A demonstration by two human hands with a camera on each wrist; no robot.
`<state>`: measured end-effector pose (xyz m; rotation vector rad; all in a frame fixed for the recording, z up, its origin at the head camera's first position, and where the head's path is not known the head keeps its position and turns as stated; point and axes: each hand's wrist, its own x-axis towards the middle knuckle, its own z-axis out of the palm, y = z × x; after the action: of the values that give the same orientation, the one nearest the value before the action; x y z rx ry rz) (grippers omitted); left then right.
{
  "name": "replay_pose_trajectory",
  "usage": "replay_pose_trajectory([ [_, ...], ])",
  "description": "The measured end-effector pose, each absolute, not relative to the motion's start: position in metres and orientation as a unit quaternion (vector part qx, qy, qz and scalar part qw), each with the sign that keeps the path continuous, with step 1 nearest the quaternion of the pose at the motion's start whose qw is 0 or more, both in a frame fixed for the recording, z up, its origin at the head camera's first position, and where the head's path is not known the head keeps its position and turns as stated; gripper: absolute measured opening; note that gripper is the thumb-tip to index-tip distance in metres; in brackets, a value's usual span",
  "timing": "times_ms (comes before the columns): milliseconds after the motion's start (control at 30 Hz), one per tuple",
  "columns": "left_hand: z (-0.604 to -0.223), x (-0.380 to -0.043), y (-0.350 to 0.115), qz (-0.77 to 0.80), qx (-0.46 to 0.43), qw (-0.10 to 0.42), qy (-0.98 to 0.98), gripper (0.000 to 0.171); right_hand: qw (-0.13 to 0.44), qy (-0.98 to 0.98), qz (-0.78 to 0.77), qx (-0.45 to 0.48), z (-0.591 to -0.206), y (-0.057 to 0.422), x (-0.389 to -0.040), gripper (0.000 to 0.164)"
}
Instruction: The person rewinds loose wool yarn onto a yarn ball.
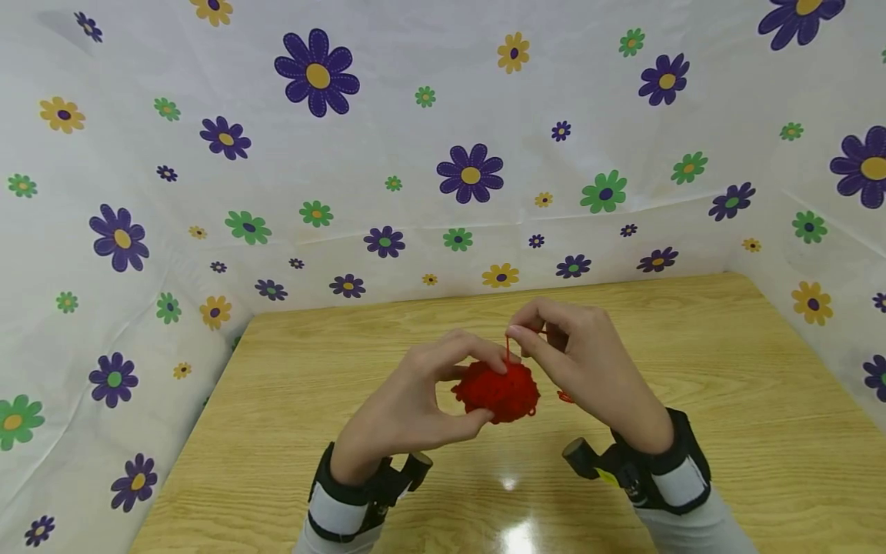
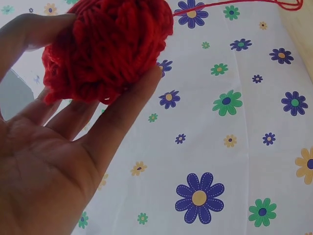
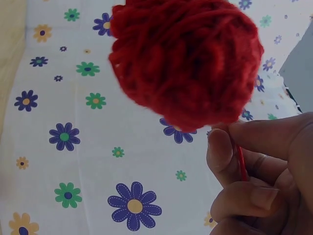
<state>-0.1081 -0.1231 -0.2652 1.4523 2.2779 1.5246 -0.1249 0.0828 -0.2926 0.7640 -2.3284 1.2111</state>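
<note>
A red ball of yarn (image 1: 500, 392) is held above the table by my left hand (image 1: 429, 392), thumb on its near side and fingers on its far side. The left wrist view shows the wound strands of the yarn ball (image 2: 110, 49) between thumb and fingers. Just right of it, my right hand (image 1: 577, 350) pinches a single strand of red yarn (image 1: 508, 348) that rises from the ball. In the right wrist view, the strand (image 3: 241, 161) runs from the pinch across the curled fingers. A loose bit of red yarn (image 1: 565, 397) shows below the right hand.
Under both hands lies a light wood-grain table (image 1: 332, 362). A white cloth with purple, green and yellow flowers (image 1: 388, 154) hangs behind it and along both sides. Each wrist wears a black strap (image 1: 664, 469) with a small camera mount.
</note>
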Motion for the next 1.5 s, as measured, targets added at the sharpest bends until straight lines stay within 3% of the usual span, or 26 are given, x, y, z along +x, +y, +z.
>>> replay_pose_trajectory([
  [600, -0.262, -0.109, -0.125, 0.588, 0.468, -0.034, 0.659, 0.043, 0.172, -0.868, 0.391, 0.253, -0.3, 0.083, -0.132, 0.005],
  [767, -0.263, -0.11, -0.125, 0.624, 0.435, -0.088, 0.643, 0.042, 0.148, -0.877, 0.378, 0.257, -0.302, 0.081, -0.13, 0.011],
  [967, -0.265, -0.111, -0.124, 0.639, 0.391, -0.144, 0.647, 0.041, 0.112, -0.875, 0.373, 0.289, -0.302, 0.076, -0.127, 0.005],
  [1133, -0.268, -0.112, -0.123, 0.631, 0.373, -0.166, 0.66, 0.042, 0.098, -0.866, 0.38, 0.311, -0.3, 0.075, -0.122, 0.013],
  [1500, -0.268, -0.115, -0.12, 0.594, 0.372, -0.204, 0.683, 0.039, 0.109, -0.848, 0.392, 0.34, -0.29, 0.075, -0.112, 0.008],
])
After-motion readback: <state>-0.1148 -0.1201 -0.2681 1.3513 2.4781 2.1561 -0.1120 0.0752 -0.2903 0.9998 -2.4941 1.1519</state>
